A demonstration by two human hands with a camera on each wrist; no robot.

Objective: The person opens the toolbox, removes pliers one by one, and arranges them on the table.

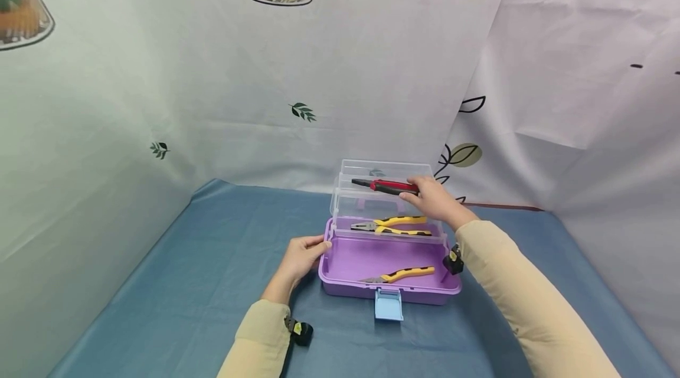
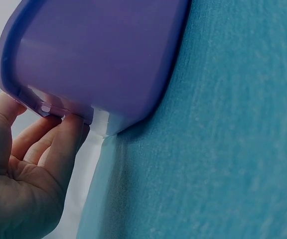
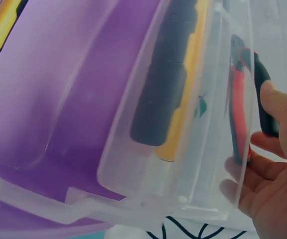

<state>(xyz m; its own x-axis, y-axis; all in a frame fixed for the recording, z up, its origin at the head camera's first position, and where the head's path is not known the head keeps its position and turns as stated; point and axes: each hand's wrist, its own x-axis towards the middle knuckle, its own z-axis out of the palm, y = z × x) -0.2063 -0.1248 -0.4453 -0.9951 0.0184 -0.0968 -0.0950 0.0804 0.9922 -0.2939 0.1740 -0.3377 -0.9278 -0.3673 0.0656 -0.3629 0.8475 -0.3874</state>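
An opened purple toolbox (image 1: 382, 293) sits on the blue cloth. My left hand (image 1: 303, 257) pinches its left rim, thumb on top; in the left wrist view the fingers (image 2: 66, 144) bear against the box's purple end wall (image 2: 93, 59). My right hand (image 1: 432, 198) holds red-and-black pliers (image 1: 390, 186) by the handles, jaws pointing left, over the raised upper clear tray. Whether the pliers touch that tray is unclear. Yellow-and-black pliers (image 1: 393, 225) lie in the lower clear tray (image 3: 118, 174). Long-nosed yellow-and-black pliers (image 1: 406, 274) lie in the box's bottom.
A light blue latch (image 1: 389, 305) hangs down at the box's front. The clear trays stand stepped up toward the back. Blue cloth (image 1: 212, 283) covers the table, and a pale printed curtain (image 1: 372, 71) rises behind and along both sides.
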